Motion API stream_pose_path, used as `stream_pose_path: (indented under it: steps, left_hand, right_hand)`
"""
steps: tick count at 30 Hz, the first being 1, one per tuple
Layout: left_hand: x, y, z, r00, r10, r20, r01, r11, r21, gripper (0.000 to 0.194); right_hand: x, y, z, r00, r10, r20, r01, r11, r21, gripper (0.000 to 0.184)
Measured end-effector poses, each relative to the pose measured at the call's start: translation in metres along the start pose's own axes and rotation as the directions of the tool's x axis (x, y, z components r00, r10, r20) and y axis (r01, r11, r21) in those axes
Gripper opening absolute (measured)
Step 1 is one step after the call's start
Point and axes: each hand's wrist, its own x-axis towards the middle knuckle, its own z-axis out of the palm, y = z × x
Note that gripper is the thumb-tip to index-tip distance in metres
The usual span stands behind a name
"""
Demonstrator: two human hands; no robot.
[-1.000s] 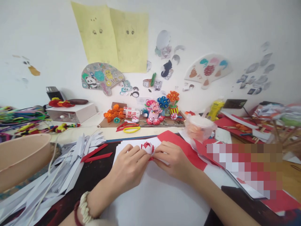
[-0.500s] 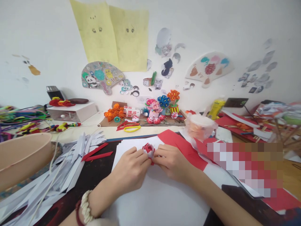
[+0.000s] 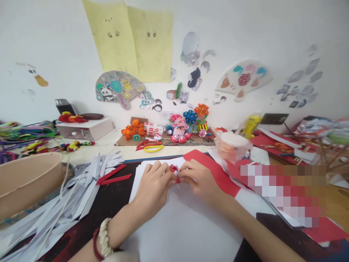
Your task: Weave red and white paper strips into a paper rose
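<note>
Between my two hands is a small red and white folded-paper ball (image 3: 175, 170), above a stack of white paper (image 3: 174, 225). My left hand (image 3: 156, 185) is closed on it, thumb and fingers pinching its left and lower side. From the right, my right hand (image 3: 197, 180) pinches its other edge with thumb and forefinger. The fingers hide most of the ball. Under and beyond my right hand lies red paper (image 3: 215, 173). Two red paper strips (image 3: 117, 179) rest to the left, by a heap of white paper strips (image 3: 89, 189).
A beige basin (image 3: 29, 182) stands at the left edge. Behind are a yellow ring-shaped item (image 3: 153, 148), flower crafts (image 3: 180, 125) and several red-and-white paper balls (image 3: 183, 138). A clear plastic tub (image 3: 233, 145) sits right of centre. More red paper (image 3: 325, 231) lies at far right.
My left hand has turned and its fingers have come over the paper ball, covering more of it. The ball has tilted and shifted slightly right. My right hand stays close to its place.
</note>
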Motion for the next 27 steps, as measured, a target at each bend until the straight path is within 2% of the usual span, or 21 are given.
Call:
stream_pose_path:
  steps: [5,9,12,15,19,24,27]
  left_hand:
    - [0.001,0.002,0.000,0.999,-0.035,-0.022,0.033,0.996,-0.078,0.017]
    - [0.001,0.001,0.001,0.987,-0.134,-0.093,0.120,0.983,-0.142,0.020]
    - [0.002,0.000,0.001,0.972,-0.206,-0.113,0.178,0.959,-0.219,0.022]
    - [0.003,0.000,0.000,0.971,-0.228,-0.072,0.198,0.936,-0.291,0.022]
    - [0.004,0.001,-0.002,0.965,-0.250,-0.085,0.217,0.933,-0.286,0.015]
    - [0.004,0.001,-0.002,0.952,-0.302,-0.054,0.272,0.913,-0.304,0.016]
    - [0.006,0.000,-0.003,0.928,-0.372,-0.028,0.345,0.883,-0.318,0.018]
  right_hand:
    - [0.002,-0.004,-0.002,1.000,0.025,-0.019,-0.024,0.999,0.041,0.022]
    - [0.004,-0.011,-0.007,0.985,0.085,-0.149,-0.084,0.996,0.013,0.027]
    - [0.002,-0.011,-0.006,0.993,0.005,-0.117,-0.012,0.998,-0.059,0.036]
    - [-0.001,-0.008,0.000,0.991,-0.108,-0.075,0.097,0.986,-0.139,0.033]
    - [-0.002,-0.007,0.004,0.979,-0.195,-0.055,0.182,0.965,-0.188,0.034]
    - [-0.001,-0.011,0.001,0.975,-0.221,-0.036,0.212,0.963,-0.164,0.029]
    - [-0.001,-0.012,0.000,0.973,-0.226,-0.047,0.219,0.968,-0.124,0.027]
